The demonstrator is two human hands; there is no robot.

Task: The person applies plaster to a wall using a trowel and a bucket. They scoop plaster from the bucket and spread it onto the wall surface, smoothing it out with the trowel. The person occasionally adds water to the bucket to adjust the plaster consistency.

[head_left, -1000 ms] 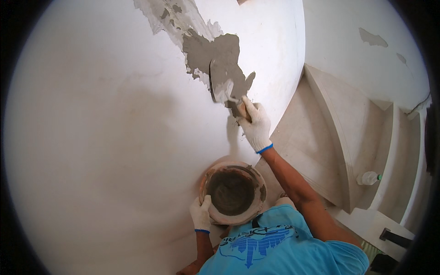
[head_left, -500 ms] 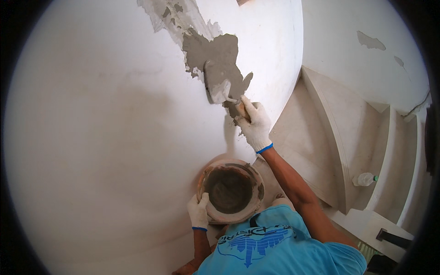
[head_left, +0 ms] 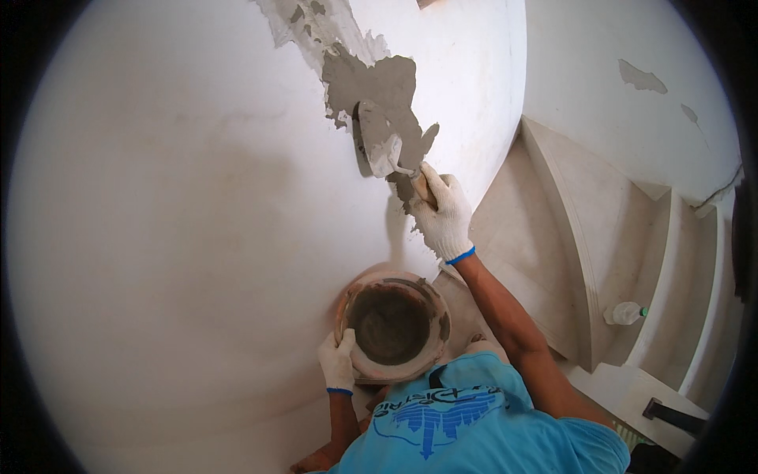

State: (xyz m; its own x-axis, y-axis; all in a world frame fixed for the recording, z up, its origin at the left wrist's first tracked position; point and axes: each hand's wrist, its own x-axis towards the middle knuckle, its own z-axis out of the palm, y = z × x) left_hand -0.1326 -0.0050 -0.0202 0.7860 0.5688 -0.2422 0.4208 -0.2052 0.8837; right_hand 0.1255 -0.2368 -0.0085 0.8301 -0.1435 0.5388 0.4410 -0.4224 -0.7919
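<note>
Two gloved hands: well apart; the right hand [head_left: 444, 216] is closed round the brown handle of a trowel [head_left: 384, 154], the left hand [head_left: 336, 363] clamped on the left rim of a basin [head_left: 440, 317], thumb over the edge
Trowel: at the grey patch [head_left: 396, 80], short of the right edge of the wall [head_left: 197, 229]; long, thin, round-ended blade, smeared pale near its bent neck; a dark strip along its left side suggests that edge is tilted off the wall, though I cannot tell whether the other edge touches
Blade angle: best low and steady, I judge, so the mortar spreads rather than peels
Stroke: long, even pulls should serve, thinning toward the ragged borders, where a ridge would show most
Grey patch: damp-looking, fairly smooth in the middle, toothed on the left; toward the wall's upper edge runs a paler, rougher streak [head_left: 341, 30]
Basin: round, broad-rimmed, stained, just in front of the blue shirt [head_left: 525, 423]; best held level beneath the work to catch drips
Mix [head_left: 388, 325]: dark grey, sunk below the rim
Stairs [head_left: 545, 245]: pale, hard, wedge-shaped, beyond the wall's right edge, bearing a clear bottle [head_left: 624, 314] with a green cap
</note>
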